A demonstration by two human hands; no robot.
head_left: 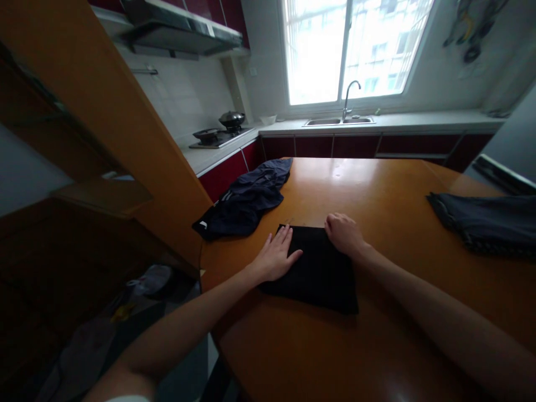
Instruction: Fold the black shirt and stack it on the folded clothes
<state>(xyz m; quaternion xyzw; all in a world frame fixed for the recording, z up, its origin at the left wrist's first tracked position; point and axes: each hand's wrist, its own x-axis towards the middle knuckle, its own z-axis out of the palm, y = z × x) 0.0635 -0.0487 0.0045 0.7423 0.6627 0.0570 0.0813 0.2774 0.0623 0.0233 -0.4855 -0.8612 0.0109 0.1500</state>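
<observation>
A folded black garment (319, 273) lies flat on the orange wooden table (377, 190) in front of me. My left hand (275, 255) rests palm down on the garment's left edge, fingers stretched out and together. My right hand (344, 233) sits on the garment's far right corner with its fingers curled under, pressing or gripping the cloth there.
A crumpled dark blue garment (247, 200) lies at the table's far left edge. Another dark garment (489, 223) lies at the right. Behind are a counter with a sink and tap (349, 111), a stove with pots (221, 131) and a bright window. A wooden shelf unit (104, 111) stands left.
</observation>
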